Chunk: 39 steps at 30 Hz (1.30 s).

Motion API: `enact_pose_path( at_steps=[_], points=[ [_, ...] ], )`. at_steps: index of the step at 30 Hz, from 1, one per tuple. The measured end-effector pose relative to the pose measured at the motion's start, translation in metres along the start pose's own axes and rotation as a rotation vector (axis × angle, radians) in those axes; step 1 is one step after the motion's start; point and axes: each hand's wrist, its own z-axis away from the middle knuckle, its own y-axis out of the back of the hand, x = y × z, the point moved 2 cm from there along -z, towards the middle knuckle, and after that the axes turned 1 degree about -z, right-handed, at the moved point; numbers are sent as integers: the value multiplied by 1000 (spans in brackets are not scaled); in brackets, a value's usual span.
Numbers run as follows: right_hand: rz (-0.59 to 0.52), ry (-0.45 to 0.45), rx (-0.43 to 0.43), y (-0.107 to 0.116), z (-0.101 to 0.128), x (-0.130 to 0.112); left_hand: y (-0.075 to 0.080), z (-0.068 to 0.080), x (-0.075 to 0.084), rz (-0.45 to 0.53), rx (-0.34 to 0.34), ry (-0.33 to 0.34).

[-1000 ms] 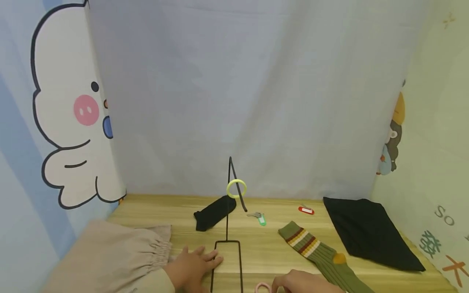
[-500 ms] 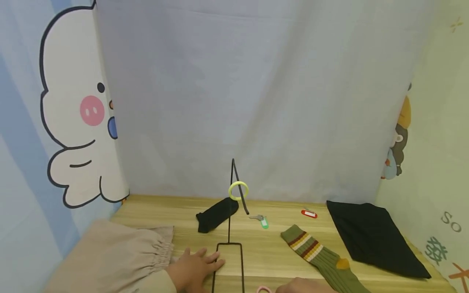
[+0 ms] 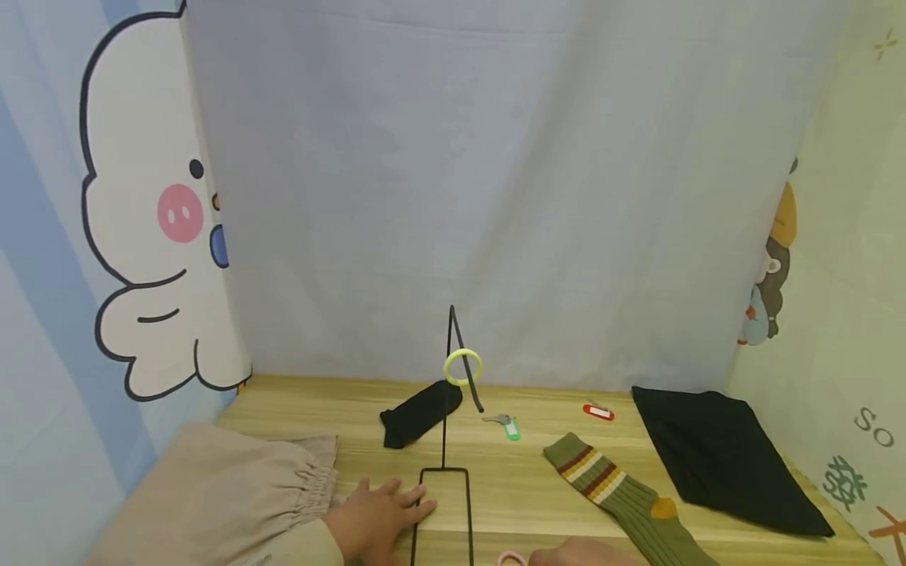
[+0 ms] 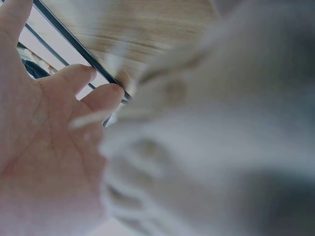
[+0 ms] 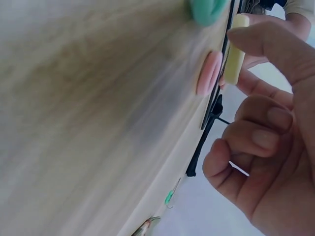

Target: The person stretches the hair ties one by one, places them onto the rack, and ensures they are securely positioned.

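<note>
The left hand (image 3: 378,515) lies flat with straight fingers on the table (image 3: 510,479), pressing against the foot of the wire stand (image 3: 444,503). The right hand (image 5: 266,132), fingers loosely curled and holding nothing, hovers just beside the pink ring (image 5: 209,73) at the table's near edge. That ring looks light, stiff and smooth, so I'd pinch it across the rim at the side nearest the fingertips.

A wooden table (image 3: 318,409) stands before a grey curtain (image 3: 460,181) and cartoon-printed side walls (image 3: 127,236)
</note>
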Motion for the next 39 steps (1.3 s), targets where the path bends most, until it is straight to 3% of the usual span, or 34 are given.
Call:
enact_pose_path(
  at_steps=[5, 9, 17, 23, 32, 39],
  points=[
    [-125, -90, -7, 5, -4, -3, -1, -1, -1, -5, -20, 5],
    [-144, -113, 8, 12, -5, -4, -2, -2, -2, -10, -27, -2],
    [-146, -15, 47, 28, -3, -10, -6, -3, -5, -8, -28, -17],
    [-223, -126, 74, 43, -2, -17, -6, -2, -5, 2, -25, -12],
    [-250, -177, 100, 49, -5, -22, -3, -2, -3, -12, -11, 2],
    [-177, -166, 159, 57, -11, -27, -4, -2, -3, -30, 2, -2]
  ],
)
